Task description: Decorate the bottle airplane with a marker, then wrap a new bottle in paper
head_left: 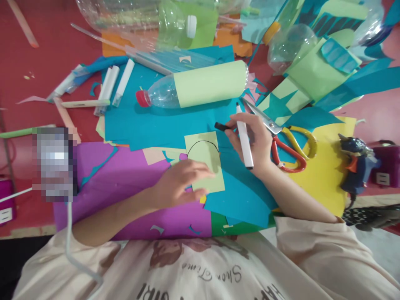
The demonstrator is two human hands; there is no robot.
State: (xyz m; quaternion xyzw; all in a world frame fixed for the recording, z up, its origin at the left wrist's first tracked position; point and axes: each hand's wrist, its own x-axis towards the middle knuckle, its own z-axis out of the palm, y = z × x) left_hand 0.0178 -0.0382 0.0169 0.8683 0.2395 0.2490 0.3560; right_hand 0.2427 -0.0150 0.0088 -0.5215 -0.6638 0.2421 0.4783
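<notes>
My right hand (261, 143) holds a white marker (245, 139), its dark tip bare and pointing away from me. The black cap (221, 126) sticks out from the fingertips of the same hand. A pale green paper piece (212, 160) with a black curved line lies in front of me. Over its lower left part is my left hand (178, 183), fingers stretched out and holding nothing; whether it touches the paper I cannot tell. Scissors (275, 128) with one red and one yellow handle lie just right of my right hand.
Beyond my hands lies a plastic bottle (206, 85) wrapped in pale green paper, with a red cap. White markers (124, 81) are at the left. A glue gun (358, 162) sits at the right edge. Blue sheets (140, 125) and a purple sheet (103, 183) cover the table.
</notes>
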